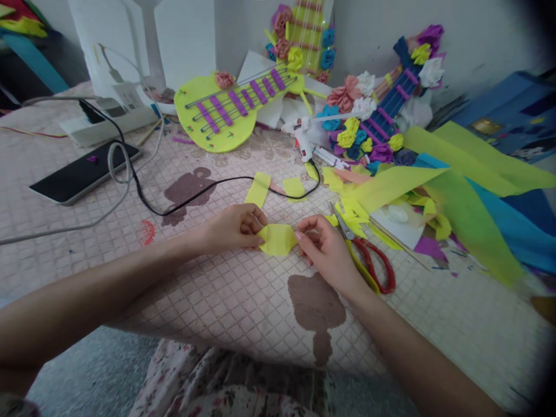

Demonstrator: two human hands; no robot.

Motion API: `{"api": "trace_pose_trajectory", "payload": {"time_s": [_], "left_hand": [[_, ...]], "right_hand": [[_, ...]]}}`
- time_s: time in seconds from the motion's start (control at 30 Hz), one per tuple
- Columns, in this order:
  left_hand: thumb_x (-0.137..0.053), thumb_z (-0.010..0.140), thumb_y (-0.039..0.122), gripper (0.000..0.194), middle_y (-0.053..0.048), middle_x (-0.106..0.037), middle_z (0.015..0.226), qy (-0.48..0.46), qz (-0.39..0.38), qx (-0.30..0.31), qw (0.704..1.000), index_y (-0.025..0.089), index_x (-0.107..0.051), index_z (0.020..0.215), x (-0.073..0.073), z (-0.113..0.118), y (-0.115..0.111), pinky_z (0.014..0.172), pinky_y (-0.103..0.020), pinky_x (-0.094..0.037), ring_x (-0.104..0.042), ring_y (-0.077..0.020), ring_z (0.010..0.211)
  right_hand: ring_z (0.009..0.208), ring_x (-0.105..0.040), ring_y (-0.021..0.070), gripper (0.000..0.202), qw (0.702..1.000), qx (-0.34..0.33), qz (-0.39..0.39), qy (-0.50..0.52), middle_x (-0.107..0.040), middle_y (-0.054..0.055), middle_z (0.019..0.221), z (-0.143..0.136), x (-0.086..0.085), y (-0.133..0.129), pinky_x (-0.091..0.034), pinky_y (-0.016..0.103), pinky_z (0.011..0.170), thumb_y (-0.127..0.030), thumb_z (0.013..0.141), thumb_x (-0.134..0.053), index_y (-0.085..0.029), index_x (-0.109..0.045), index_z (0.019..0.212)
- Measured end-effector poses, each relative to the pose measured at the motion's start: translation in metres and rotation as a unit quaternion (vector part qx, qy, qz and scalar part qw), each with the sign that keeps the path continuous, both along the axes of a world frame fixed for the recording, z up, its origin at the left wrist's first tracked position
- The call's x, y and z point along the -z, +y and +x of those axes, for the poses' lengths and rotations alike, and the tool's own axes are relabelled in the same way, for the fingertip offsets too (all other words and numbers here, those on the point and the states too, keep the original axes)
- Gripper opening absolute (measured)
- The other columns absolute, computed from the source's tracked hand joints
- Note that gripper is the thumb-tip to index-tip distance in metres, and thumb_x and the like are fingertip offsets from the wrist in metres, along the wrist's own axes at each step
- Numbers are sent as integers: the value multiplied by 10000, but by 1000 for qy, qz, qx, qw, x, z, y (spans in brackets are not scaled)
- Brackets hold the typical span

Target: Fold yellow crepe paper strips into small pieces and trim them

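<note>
A small yellow crepe paper piece point(278, 240) is stretched between my two hands, just above the patterned cloth point(204, 295). Its left end is pinched by my left hand point(237, 229), with the fingers curled. At its right end, my right hand point(324, 246) pinches the edge between thumb and fingers. Behind my hands lie a yellow strip point(259, 190) and a smaller yellow piece point(294, 188). Scissors with red handles point(386, 266) rest right beside my right hand.
A white glue gun point(304, 139) stands behind, its black cable point(195, 196) crossing the cloth. Yellow and blue paper strips point(482, 208) and scraps spread at the right. Decorated paper guitars point(221, 136) stand at the back. A black tablet-like device point(87, 171) and power strip point(108, 124) are at left.
</note>
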State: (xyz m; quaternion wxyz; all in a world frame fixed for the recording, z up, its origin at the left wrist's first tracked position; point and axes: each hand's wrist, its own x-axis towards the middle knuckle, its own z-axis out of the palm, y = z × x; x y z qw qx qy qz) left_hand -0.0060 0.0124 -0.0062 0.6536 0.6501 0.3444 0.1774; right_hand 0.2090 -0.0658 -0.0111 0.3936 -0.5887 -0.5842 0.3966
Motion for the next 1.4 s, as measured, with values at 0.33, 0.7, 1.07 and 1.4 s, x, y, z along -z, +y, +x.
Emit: {"api": "trace_pose_trajectory", "payload": {"time_s": [0.33, 0.7, 1.07, 1.4], "left_hand": [[-721, 685, 142, 305, 27, -662, 714, -34, -125, -16, 991, 161, -521, 914, -5, -5, 11, 561, -193, -475, -623, -80, 588], [-697, 713, 182, 303, 21, -651, 719, -15, -89, 6, 996, 154, -509, 949, -3, -6, 9, 577, -206, -487, -618, -83, 591], [-647, 767, 188, 97, -32, -611, 894, 106, 423, 83, 896, 165, -602, 850, -18, -17, -1, 765, -282, -458, -564, -154, 840], [-589, 804, 158, 67, -59, -591, 967, 74, 458, 142, 875, 169, -581, 869, -7, -11, -6, 857, -327, -454, -546, -188, 936]], "right_hand": [[736, -506, 145, 272, 939, -109, 177, -274, -501, 43, 1016, 2, -6, -5, -467, 300, 630, -200, 762, -666, -229, -491, 969], [888, -577, 186, 151, 902, -109, 266, -321, -566, 71, 970, -3, -2, -5, -499, 319, 724, -106, 883, -447, -207, -538, 948], [872, -578, 193, 132, 898, -164, 204, -355, -588, 85, 975, -2, -1, -8, -505, 338, 752, -148, 918, -443, -177, -570, 937], [852, -573, 183, 174, 903, -181, 204, -331, -584, 70, 943, 2, 1, -8, -502, 335, 750, -186, 950, -416, -197, -582, 899]]}}
